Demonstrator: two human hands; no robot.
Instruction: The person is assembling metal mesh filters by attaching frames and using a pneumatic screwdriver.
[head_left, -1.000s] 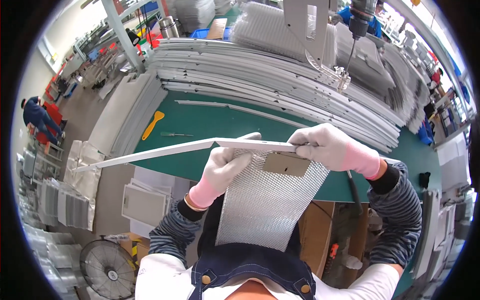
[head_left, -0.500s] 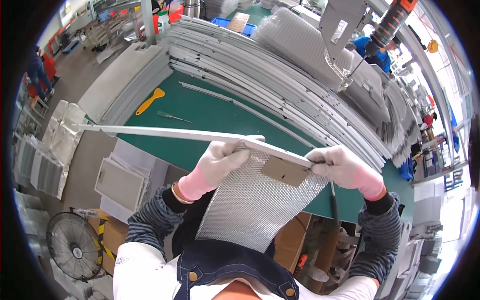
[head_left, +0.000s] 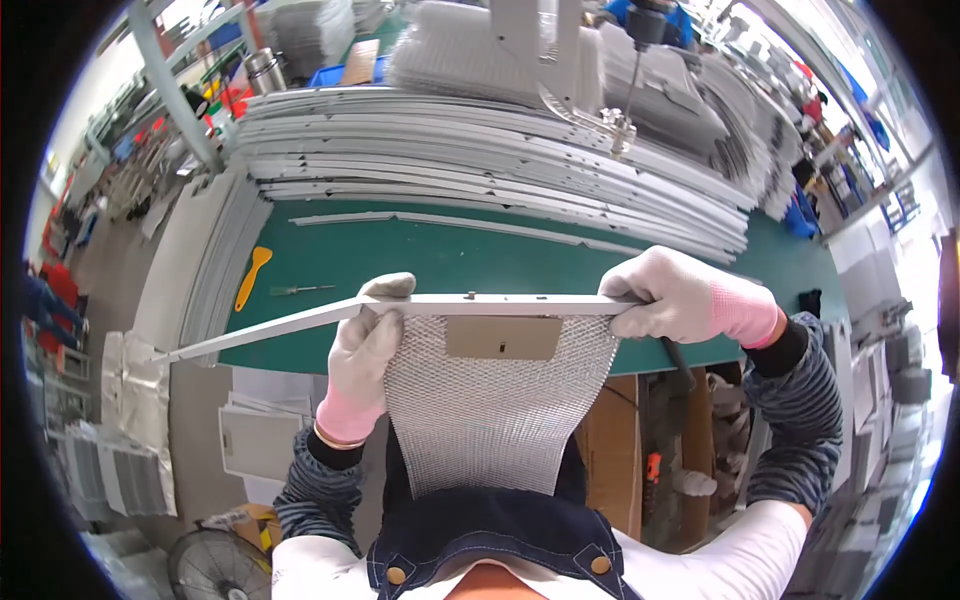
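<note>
Between my gloved hands hangs a silver metal mesh sheet [head_left: 490,415], its lower end against my apron. A thin, pale metal frame strip [head_left: 540,303] runs along its top edge and bends away to the left past my left hand. A tan rectangular plate [head_left: 503,338] with a small slot lies on the mesh just under the strip. My left hand [head_left: 368,335] pinches strip and mesh at the upper left corner. My right hand [head_left: 665,295] grips the strip's right end and the mesh corner, fingers closed.
Across the green table [head_left: 400,250] lie long stacked metal strips [head_left: 480,150]. A yellow scraper [head_left: 254,278] and a screwdriver [head_left: 300,290] rest at left, near stacked panels [head_left: 190,260]. A power driver [head_left: 645,25] hangs above the strips. A floor fan [head_left: 220,565] stands lower left.
The mesh and strip have turned from a slant to nearly level. My left hand has shifted left along the strip, leaving more of the top edge exposed. The whole view has swung right.
</note>
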